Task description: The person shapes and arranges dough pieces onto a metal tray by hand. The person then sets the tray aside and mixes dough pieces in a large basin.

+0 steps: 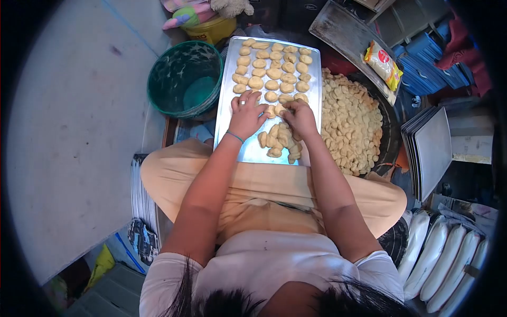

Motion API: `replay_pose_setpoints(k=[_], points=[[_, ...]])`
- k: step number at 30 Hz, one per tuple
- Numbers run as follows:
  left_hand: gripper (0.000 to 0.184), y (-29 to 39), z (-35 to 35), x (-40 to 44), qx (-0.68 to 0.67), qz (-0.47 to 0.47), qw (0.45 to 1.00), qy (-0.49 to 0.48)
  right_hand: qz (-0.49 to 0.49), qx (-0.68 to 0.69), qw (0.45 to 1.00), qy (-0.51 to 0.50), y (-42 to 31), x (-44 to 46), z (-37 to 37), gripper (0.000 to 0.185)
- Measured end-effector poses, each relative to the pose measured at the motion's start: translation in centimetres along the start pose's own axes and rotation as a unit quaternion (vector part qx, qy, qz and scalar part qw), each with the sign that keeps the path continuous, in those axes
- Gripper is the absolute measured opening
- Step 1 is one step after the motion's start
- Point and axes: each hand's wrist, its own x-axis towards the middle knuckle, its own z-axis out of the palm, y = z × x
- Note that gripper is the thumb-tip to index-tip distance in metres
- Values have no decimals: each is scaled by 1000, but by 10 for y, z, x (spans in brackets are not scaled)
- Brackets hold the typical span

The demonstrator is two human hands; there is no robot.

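A metal baking tray lies before my lap, with rows of rounded, flattened dough pieces on its far part. My left hand, wearing a ring and a thin wristband, rests at the tray's left side with fingers apart. Its fingertips reach the nearest row, and its thumb points at a dough piece. My right hand has its fingers closed on another dough piece beside that one. Between my wrists sits a loose heap of unarranged dough pieces. What lies under both palms is hidden.
To the right stands a wide dark basin full of dough pieces. A green bucket is at the left. Beyond the basin, a yellow-and-white packet lies on a worn tray. Stacked trays and long white packages are farther right.
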Motion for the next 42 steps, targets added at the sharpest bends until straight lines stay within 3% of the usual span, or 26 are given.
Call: replay_pose_setpoints(k=[3,6,7,10,11,14,15,18,19,22,24,25,29,30,32,33,36,38,39,40,42], points=[[29,3,-2,5,-29,24,999,16,11,47,998,45,-1,-8,-11,26],[30,2,8,5,-25,31,999,11,59,-118,986,-104,-4,-32,-34,24],[29,3,11,6,-4,13,1000,16,108,-21,984,-143,10,-31,-33,22],[29,11,15,14,-9,7,999,35,124,93,987,-37,32,-23,-24,24],[29,14,15,14,-21,12,999,39,89,167,981,34,41,-17,-17,25],[26,22,24,19,-10,47,999,26,103,167,980,44,45,-8,-16,27],[26,23,32,20,3,42,999,29,34,107,992,60,38,-10,-20,31],[27,32,34,25,-14,25,1000,0,61,-23,998,-6,17,-16,-32,36],[27,33,39,27,-18,28,999,7,108,-34,993,-23,10,-16,-36,37],[27,38,38,26,-26,34,999,27,128,-45,991,20,11,-18,-30,35],[27,42,24,20,-34,32,998,41,63,-37,992,103,9,-24,-26,34],[28,42,14,18,-50,2,999,6,30,-34,989,142,7,-29,-24,33],[31,35,-27,-7,-114,-98,976,-159,-21,53,998,-40,-13,-39,-11,34],[32,34,-33,-15,-129,-114,963,-206,-43,6,997,-59,-16,-40,-6,35],[31,25,-17,-38,-183,-105,959,-188,-87,-87,988,-98,-21,-42,5,37],[31,27,-19,-46,-204,-117,953,-192,-62,-112,980,-150,-26,-36,1,35],[28,13,-17,-59,-249,-148,944,-156,-26,-114,978,-172,-37,-23,-3,30],[26,-7,-17,-57,-277,-170,941,-91,-34,-20,995,-90,-46,-19,3,25],[27,-8,-30,-50,-289,-246,921,-85,-34,34,996,-72,-52,-15,7,24],[27,-12,-35,-47,-301,-262,917,-28,-33,89,994,-55,-59,-12,14,24],[33,-34,-16,-43,-347,-237,905,68,-16,64,995,-77,-58,-8,37,25]])
